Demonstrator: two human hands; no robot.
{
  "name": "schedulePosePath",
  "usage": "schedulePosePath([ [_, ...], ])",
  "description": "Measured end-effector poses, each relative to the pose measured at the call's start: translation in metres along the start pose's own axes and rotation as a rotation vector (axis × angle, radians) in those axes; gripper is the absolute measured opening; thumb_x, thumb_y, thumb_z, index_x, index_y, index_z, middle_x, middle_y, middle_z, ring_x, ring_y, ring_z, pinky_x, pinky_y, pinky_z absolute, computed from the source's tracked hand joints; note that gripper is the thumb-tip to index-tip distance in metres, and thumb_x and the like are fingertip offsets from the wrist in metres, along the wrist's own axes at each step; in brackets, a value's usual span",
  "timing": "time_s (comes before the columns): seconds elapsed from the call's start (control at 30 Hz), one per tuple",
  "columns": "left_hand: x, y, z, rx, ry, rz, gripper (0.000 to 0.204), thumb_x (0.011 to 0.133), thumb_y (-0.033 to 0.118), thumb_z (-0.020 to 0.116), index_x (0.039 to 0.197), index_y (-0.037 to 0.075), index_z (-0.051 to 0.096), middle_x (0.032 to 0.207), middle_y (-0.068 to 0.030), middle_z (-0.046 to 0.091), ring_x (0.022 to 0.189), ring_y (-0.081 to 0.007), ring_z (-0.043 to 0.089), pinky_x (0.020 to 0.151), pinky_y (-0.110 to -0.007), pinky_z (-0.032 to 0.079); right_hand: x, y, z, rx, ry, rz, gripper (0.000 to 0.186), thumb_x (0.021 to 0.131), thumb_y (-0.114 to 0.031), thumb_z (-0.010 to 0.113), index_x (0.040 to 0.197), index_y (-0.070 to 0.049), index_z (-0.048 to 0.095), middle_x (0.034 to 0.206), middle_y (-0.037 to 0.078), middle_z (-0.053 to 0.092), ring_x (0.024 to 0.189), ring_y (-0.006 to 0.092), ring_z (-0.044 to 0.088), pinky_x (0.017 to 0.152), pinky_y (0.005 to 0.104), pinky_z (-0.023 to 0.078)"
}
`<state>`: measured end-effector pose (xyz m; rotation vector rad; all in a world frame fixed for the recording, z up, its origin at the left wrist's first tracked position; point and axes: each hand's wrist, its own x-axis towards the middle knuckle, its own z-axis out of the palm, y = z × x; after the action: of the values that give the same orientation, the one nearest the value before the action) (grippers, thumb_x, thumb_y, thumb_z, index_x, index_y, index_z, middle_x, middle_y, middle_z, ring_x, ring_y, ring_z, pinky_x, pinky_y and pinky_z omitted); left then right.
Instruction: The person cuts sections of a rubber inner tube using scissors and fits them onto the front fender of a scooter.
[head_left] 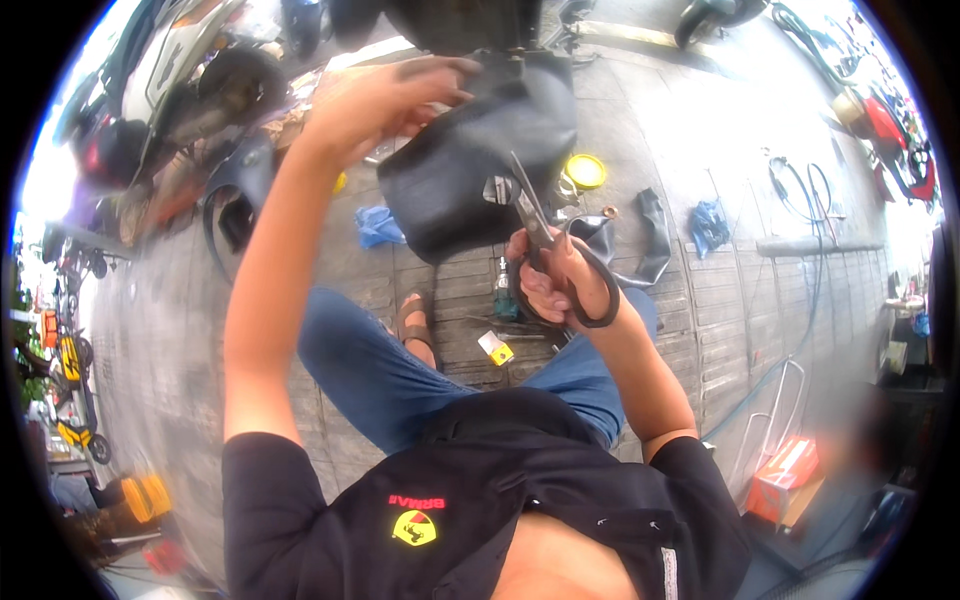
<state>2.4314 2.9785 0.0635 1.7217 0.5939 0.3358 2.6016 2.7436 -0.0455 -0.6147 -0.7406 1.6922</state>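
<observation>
A black, leather-like motorcycle seat [455, 180] lies in front of me, its far end under a dark vehicle part. My right hand [560, 275] is closed around the black handles of a pair of scissors [533, 205]. Their metal blades point up and away, slightly apart, in front of the seat's near right edge. Over the seat's far left side reaches my left hand [395, 100], fingers stretched and somewhat apart, slightly blurred, with nothing visible in them. Whether its fingertips touch the seat I cannot tell.
Near the seat lie a yellow round lid [585, 171], black scrap strips [652, 240], a blue cloth [380, 227], a green-handled tool [506, 300] and a small yellow-white box [496, 347]. A hose [800, 340] crosses the floor at right, by an orange box [785, 478]. Motorcycles stand left.
</observation>
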Motion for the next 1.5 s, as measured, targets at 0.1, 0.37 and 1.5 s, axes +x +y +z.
schedulePosePath([
  [0.1,-0.022,-0.072,-0.005,-0.861,0.136,0.029,0.075,0.094,0.057,0.047,0.139,-0.003,0.038,0.135,-0.0211,0.051,0.118,-0.0253,0.054,0.096,-0.03,0.048,0.008,0.008,-0.006,0.099,-0.014,-0.059,0.057,0.098,-0.054,0.043,0.112,0.001,0.049,0.072,-0.003,0.043,0.048,0.0025,0.034,0.044,0.018,0.03],
  [0.37,-0.042,-0.096,0.069,-0.722,0.229,-0.019,0.058,0.088,0.036,0.068,0.127,-0.003,0.05,0.124,-0.0152,0.058,0.115,-0.0233,0.056,0.102,-0.037,0.042,0.017,0.009,-0.005,0.049,0.129,-0.121,0.055,0.098,-0.053,0.046,0.113,0.0,0.052,0.069,-0.002,0.045,0.047,0.0039,0.037,0.043,0.0195,0.032],
  [1.5,-0.013,0.004,0.008,0.415,0.018,0.162,0.052,0.069,0.016,0.082,0.112,-0.005,0.061,0.1,-0.0086,0.069,0.087,-0.0145,0.064,0.081,-0.027,0.051,-0.003,-0.002,-0.003,-0.172,-0.124,0.04,0.064,0.089,-0.058,0.06,0.111,0.002,0.053,0.065,-0.002,0.044,0.049,0.003,0.039,0.044,0.0187,0.031],
])
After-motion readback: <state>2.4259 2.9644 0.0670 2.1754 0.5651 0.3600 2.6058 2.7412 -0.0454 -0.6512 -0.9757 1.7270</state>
